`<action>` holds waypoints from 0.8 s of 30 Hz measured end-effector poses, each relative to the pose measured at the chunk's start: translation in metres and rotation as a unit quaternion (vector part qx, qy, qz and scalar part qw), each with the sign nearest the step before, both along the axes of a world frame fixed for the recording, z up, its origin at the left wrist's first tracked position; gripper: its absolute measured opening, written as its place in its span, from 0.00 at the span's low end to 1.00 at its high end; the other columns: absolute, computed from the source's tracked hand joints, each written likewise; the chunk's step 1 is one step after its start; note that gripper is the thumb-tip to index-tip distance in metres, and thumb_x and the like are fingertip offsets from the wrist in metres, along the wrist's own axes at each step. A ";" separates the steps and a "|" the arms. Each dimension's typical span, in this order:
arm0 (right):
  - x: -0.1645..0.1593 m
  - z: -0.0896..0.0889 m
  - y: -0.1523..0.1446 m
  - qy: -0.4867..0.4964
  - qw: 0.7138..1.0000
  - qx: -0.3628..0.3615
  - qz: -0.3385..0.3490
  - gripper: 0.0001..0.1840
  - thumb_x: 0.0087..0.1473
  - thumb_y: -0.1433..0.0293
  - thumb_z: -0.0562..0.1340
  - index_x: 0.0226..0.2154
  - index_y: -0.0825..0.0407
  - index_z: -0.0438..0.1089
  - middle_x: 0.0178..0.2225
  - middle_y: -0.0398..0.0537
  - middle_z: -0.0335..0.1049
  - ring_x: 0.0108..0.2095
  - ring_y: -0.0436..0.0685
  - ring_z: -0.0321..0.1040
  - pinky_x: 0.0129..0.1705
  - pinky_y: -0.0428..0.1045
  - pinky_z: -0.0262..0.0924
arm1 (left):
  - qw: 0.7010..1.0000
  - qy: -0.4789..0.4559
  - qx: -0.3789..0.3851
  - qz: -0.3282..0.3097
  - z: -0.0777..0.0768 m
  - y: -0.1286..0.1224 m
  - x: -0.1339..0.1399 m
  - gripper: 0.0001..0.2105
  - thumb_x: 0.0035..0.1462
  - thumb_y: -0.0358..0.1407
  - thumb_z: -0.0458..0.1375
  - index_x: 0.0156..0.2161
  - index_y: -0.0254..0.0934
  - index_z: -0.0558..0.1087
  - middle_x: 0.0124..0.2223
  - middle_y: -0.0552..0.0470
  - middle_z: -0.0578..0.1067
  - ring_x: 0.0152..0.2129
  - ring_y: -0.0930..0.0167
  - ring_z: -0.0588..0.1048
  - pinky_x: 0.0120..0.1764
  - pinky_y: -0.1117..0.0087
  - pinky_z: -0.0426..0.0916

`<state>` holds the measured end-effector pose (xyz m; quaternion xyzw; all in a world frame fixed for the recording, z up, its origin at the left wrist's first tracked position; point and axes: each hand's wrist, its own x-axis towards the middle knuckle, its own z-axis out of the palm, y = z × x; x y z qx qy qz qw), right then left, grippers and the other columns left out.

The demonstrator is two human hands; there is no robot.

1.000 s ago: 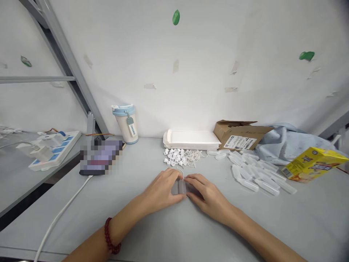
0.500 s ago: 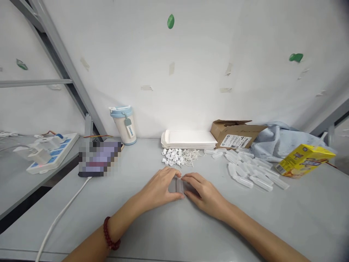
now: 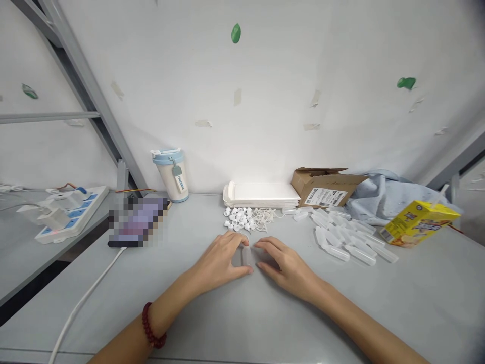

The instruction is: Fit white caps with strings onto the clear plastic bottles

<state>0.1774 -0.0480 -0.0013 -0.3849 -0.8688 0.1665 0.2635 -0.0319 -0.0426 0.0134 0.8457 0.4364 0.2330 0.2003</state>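
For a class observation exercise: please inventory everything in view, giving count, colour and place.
Wall: one, white, behind.
Wall patches: several, green or pale, behind.
Metal bars: several, grey, both sides.
Table: one, grey, front.
Power strip: one, mostly white, left.
Phone: one, dark, left.
Cables: several, mostly white, left.
Tumbler: one, cream, back left.
Flat stack: one, white, back.
Caps: many, white, centre.
Cords: many, white, centre.
Tubes: many, clear, right.
Box: one, brown, back right.
Cloth: one, bluish, back right.
Carton: one, yellow, right.
Bracelet: one, red, left wrist.
Left hand: one, bare, centre, holding a clear tube.
Right hand: one, bare, centre.
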 end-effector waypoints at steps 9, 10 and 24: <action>0.005 0.002 0.005 -0.009 1.000 -0.008 -0.012 0.19 0.54 0.74 0.57 0.49 0.51 0.60 0.47 0.54 0.63 0.36 0.54 0.67 0.38 0.52 0.65 | 1.000 0.008 0.012 -0.020 0.001 0.000 0.000 0.21 0.47 0.37 0.63 0.46 0.42 0.64 0.47 0.51 0.70 0.45 0.63 0.66 0.47 0.61 0.62; 0.005 0.003 0.005 -0.009 1.000 -0.009 -0.012 0.19 0.54 0.74 0.57 0.49 0.51 0.60 0.47 0.54 0.63 0.35 0.54 0.67 0.38 0.52 0.65 | 1.000 0.009 0.014 -0.024 0.001 0.000 0.001 0.20 0.47 0.37 0.63 0.46 0.42 0.64 0.47 0.51 0.70 0.46 0.63 0.66 0.47 0.62 0.62; 0.004 0.005 0.007 0.021 0.998 -0.053 0.007 0.16 0.51 0.78 0.58 0.44 0.52 0.64 0.43 0.51 0.66 0.35 0.53 0.67 0.38 0.50 0.63 | 0.999 -0.008 0.021 -0.043 -0.004 -0.004 0.010 0.21 0.48 0.34 0.61 0.48 0.40 0.63 0.50 0.49 0.69 0.48 0.64 0.65 0.49 0.61 0.61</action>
